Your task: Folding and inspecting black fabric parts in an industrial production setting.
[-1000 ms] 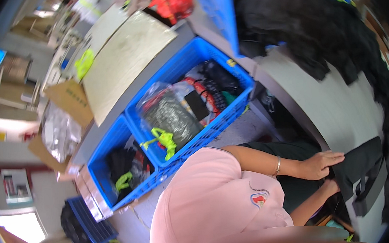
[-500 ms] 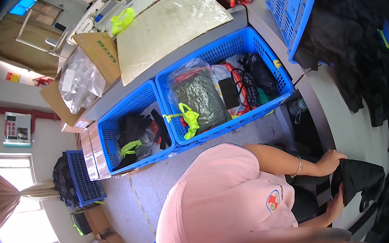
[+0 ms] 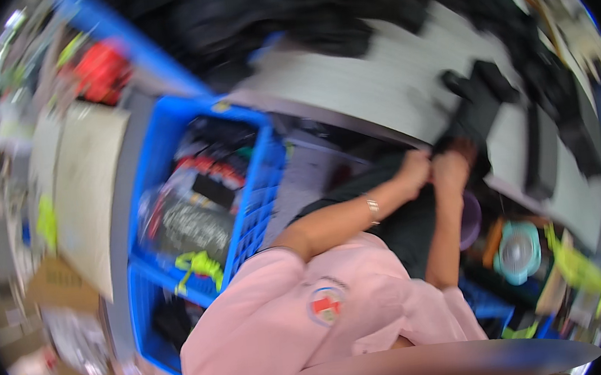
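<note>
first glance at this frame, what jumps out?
The pink shirt fills the lower middle, with both bare forearms reaching up to where the left hand and right hand meet on a black fabric item at the edge of the grey table. Left of that stands a bright blue crate packed with bagged dark goods. The frame is motion-blurred, so finer detail is hard to tell.
</note>
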`<state>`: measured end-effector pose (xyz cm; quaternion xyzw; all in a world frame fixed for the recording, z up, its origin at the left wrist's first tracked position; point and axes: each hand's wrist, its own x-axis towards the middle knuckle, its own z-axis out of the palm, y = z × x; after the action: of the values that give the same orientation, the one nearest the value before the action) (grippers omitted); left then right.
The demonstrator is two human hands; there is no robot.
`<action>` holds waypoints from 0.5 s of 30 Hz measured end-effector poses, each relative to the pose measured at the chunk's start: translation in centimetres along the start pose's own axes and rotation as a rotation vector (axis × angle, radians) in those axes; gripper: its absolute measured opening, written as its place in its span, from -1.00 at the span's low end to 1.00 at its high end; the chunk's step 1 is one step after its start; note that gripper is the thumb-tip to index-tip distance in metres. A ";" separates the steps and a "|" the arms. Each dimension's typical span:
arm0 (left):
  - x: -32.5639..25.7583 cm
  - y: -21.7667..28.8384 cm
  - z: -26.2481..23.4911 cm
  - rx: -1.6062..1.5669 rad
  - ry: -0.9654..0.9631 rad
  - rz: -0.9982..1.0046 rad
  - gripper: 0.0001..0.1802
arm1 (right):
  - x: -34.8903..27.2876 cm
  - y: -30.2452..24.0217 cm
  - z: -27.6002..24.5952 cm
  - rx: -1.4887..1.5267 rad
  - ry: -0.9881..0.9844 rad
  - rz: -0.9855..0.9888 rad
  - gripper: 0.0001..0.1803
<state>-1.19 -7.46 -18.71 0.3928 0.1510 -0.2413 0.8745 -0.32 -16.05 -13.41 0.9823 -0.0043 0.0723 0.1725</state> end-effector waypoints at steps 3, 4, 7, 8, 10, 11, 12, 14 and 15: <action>0.0 1.6 1.5 0.288 -0.147 -0.104 -0.86 | 1.9 1.8 -0.6 0.344 -0.167 0.194 -0.44; -1.3 2.8 4.1 -0.027 -0.150 0.001 -0.85 | 1.2 2.3 1.2 0.306 0.088 0.025 -0.56; 1.2 -0.1 -0.1 0.165 -0.193 -0.106 -0.80 | 2.4 1.3 0.9 0.553 -0.077 0.104 -0.65; 0.1 0.2 0.8 0.232 -0.167 -0.115 -0.81 | 1.7 2.1 1.6 0.572 -0.053 0.138 -0.64; -2.6 0.7 1.5 0.347 -0.071 0.111 -0.77 | 0.8 2.6 1.8 0.603 -0.033 0.175 -0.62; -3.2 0.8 1.0 0.393 -0.008 0.339 -0.70 | 0.7 2.5 1.1 0.599 -0.057 0.173 -0.64; -3.2 2.0 0.8 0.606 0.038 0.556 -0.55 | 0.5 2.2 0.8 0.595 -0.084 0.175 -0.65; -2.4 5.0 1.6 0.880 0.198 0.841 -0.52 | 0.2 1.5 0.4 0.604 -0.080 0.172 -0.66; -1.5 6.2 2.0 1.033 0.268 0.963 -0.51 | 0.1 1.1 0.2 0.603 -0.068 0.152 -0.67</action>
<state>1.04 -4.98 -12.97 0.8055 -0.0664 0.1809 0.5604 -0.26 -17.11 -13.21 0.9879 -0.0620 0.0502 -0.1327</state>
